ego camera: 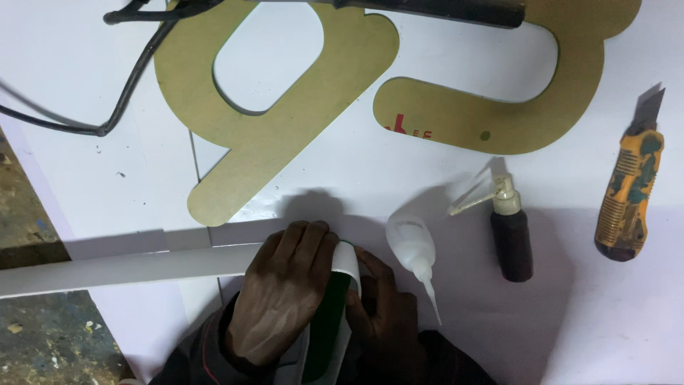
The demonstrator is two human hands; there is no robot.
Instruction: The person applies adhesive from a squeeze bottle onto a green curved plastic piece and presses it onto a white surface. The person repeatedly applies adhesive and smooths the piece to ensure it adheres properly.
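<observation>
My left hand (281,292) presses flat on a long white strip (121,267) where it bends around a green-faced curved piece (326,324). My right hand (381,303) grips the white strip's bent end against the right side of that piece. The strip runs off to the left edge of the view. A clear squeeze bottle of glue (413,249) with a thin nozzle lies just right of my right hand.
Two large tan cut-out shapes (285,107) (513,107) lie on the white table (605,321). A dark spray bottle (511,235) lies to the right, an orange utility knife (630,192) beyond it. Black cables (135,78) run at upper left.
</observation>
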